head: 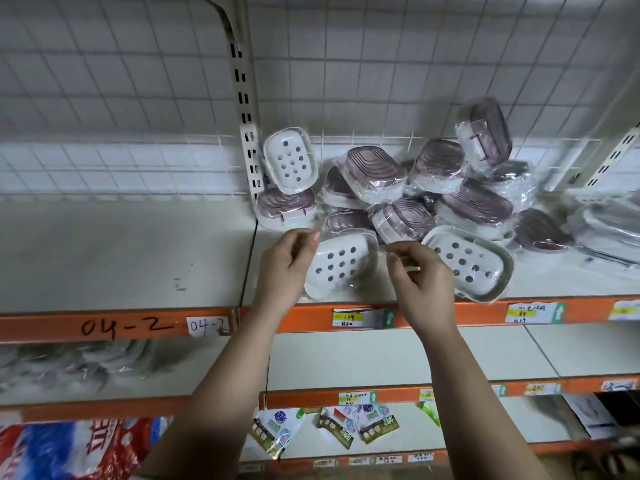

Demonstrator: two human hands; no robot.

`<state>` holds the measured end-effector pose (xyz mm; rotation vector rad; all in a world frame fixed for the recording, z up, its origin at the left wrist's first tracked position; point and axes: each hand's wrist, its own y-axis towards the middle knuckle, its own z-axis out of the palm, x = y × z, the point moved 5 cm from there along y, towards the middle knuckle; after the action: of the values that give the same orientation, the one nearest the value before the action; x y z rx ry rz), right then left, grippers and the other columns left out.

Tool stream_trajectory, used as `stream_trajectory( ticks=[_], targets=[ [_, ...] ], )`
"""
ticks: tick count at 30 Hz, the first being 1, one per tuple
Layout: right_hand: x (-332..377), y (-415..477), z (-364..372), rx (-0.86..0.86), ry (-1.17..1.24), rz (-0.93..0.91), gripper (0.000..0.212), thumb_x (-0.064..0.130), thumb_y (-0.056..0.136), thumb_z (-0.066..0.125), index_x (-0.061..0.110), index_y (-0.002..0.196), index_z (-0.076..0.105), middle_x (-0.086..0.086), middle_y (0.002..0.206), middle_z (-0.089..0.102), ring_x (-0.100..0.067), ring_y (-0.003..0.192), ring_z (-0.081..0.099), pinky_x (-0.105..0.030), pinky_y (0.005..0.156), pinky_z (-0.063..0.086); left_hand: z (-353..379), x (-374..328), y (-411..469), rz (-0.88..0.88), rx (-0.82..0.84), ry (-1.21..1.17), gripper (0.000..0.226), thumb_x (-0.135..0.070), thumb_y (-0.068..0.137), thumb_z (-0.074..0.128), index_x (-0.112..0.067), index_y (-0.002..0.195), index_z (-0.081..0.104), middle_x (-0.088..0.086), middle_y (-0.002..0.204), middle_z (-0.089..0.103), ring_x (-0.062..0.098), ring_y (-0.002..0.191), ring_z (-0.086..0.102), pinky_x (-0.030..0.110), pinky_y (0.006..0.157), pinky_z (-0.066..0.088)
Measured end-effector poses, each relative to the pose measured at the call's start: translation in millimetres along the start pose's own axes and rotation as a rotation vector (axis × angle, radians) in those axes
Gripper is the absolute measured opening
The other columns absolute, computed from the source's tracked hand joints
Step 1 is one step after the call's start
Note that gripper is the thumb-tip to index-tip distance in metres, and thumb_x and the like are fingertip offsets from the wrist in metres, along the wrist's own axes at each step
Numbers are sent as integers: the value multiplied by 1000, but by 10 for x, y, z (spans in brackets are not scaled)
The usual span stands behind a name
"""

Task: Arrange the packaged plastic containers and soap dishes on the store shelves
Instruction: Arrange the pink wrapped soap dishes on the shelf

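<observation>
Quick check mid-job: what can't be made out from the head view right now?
Head view:
- Yellow-and-white price tags on the orange shelf edge: print too small, blurred.
- Clear wrapped containers far right: cut off by the frame edge.
- Lowest purple-lidded soap dishes in the pile: buried under others, count unclear.
- Wrapped goods on the lower left shelf: blurred.

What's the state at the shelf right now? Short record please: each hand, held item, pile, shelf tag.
Left: left hand pinches the wrap of the white soap dish
Right: right hand pinches the same wrap, opposite side
Held item: holed face up, near the shelf front edge
Pile: purple-lidded soap dishes, wrapped, heaped behind
Shelf tag: 04-2 label on the orange edge
</observation>
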<state>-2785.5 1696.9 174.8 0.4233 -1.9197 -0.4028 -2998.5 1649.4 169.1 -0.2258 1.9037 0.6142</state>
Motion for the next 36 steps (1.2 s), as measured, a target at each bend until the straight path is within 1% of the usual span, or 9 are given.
stream_trajectory(
  ticks=[2, 6, 9, 13, 17, 21, 28, 32, 36],
  targets=[
    [-9, 3, -61, -30, -6, -3, 13, 18, 92, 59, 28, 92, 67, 4, 88, 68, -4, 76, 62, -15, 66, 47, -73, -118, -37, 131, -41, 94, 21, -35, 94, 62, -20, 107, 67, 1, 92, 70, 7, 78, 63, 21, 71, 49],
    [-21, 26, -205, -90, -19, -1, 18, 29, 88, 54, 22, 96, 68, 3, 86, 68, -13, 78, 65, -31, 70, 52, -90, -287, -182, 402, -77, 395, 44, -43, 88, 61, -11, 118, 66, 4, 109, 68, 18, 98, 63, 29, 85, 49],
    [-34, 41, -327, -120, -45, -18, 16, 29, 88, 53, 24, 95, 67, 6, 88, 68, -15, 83, 63, -25, 65, 50, 38, -269, -304, 474, -25, 568, 53, -42, 80, 73, -8, 121, 65, 6, 113, 65, 24, 102, 60, 34, 91, 49],
    [-60, 44, -559, -209, -133, -55, 20, 24, 88, 53, 16, 96, 69, 7, 88, 66, -20, 91, 57, -39, 78, 49, 272, -201, -418, 532, 112, 708, 61, -51, 73, 76, -8, 115, 69, 4, 104, 63, 28, 97, 59, 40, 85, 51],
    [-183, 58, -832, -320, -267, -20, 27, 23, 86, 53, 12, 103, 70, -6, 106, 65, -32, 107, 49, -30, 92, 35, 284, -250, -386, 534, 46, 637, 43, -48, 86, 55, -13, 103, 75, -1, 93, 64, 25, 89, 58, 40, 79, 49],
    [-377, 80, -1051, -365, -289, 94, 40, 28, 88, 49, 6, 117, 65, -19, 124, 59, -38, 118, 49, -37, 103, 34, 289, -288, -296, 501, -3, 555, 30, -32, 87, 55, -11, 82, 75, 2, 80, 62, 28, 77, 57, 40, 72, 48],
    [-728, 120, -1040, -236, -229, 368, 39, 35, 102, 41, 11, 131, 51, -20, 122, 64, -40, 113, 56, -40, 86, 40, 375, -238, -224, 419, 5, 595, 29, -31, 84, 49, -10, 84, 68, 7, 86, 60, 30, 82, 57, 42, 74, 48],
    [-728, 103, -1045, -263, -204, 291, 31, 28, 105, 36, 10, 123, 54, -18, 114, 64, -39, 106, 56, -35, 76, 35, 402, -216, -195, 385, 19, 629, 36, -35, 86, 45, -8, 89, 69, 9, 91, 61, 31, 87, 56, 44, 76, 47],
    [-607, 64, -1086, -297, -138, 112, 32, 26, 103, 40, 10, 125, 57, -11, 120, 60, -20, 115, 50, -25, 92, 37, 418, -184, -194, 363, -4, 662, 35, -35, 87, 43, -10, 87, 68, 8, 93, 60, 32, 89, 54, 45, 77, 46]
  ],
)
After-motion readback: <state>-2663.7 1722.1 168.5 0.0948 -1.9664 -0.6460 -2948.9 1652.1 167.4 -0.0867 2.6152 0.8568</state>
